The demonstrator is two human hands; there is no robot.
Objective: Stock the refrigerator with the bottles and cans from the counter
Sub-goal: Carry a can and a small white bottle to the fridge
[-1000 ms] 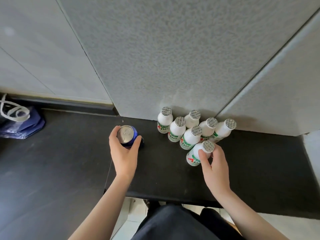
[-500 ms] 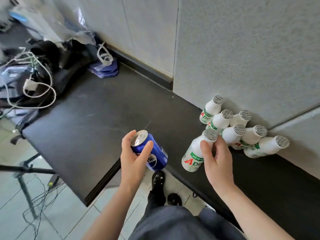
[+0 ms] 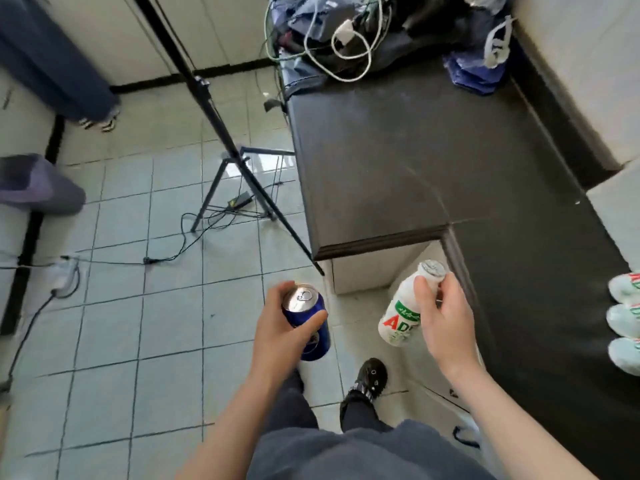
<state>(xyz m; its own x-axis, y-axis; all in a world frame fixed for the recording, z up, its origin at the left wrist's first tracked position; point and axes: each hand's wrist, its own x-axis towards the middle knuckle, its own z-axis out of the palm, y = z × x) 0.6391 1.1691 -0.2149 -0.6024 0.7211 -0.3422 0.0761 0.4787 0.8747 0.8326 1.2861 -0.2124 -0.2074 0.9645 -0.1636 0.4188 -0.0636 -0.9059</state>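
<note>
My left hand [image 3: 280,332] grips a blue drink can [image 3: 310,323] with a silver top, held above the tiled floor. My right hand [image 3: 443,317] holds a white bottle [image 3: 401,313] with a red and green label by its neck, just off the edge of the black counter [image 3: 433,161]. Three more white bottles [image 3: 625,320] stand on the counter at the far right edge of the view, partly cut off. No refrigerator is in sight.
A black tripod [image 3: 221,133] stands on the tiled floor [image 3: 138,306] to my left, with cables around its feet. Bags, a charger and cords [image 3: 349,32] are piled at the counter's far end. Another person's legs [image 3: 59,67] are at the upper left. My own shoe [image 3: 370,375] is below the bottle.
I have turned left, away from the wall. Both hands lifted the can and the bottle off the counter and now carry them over the floor. The other bottles slid to the right edge.
</note>
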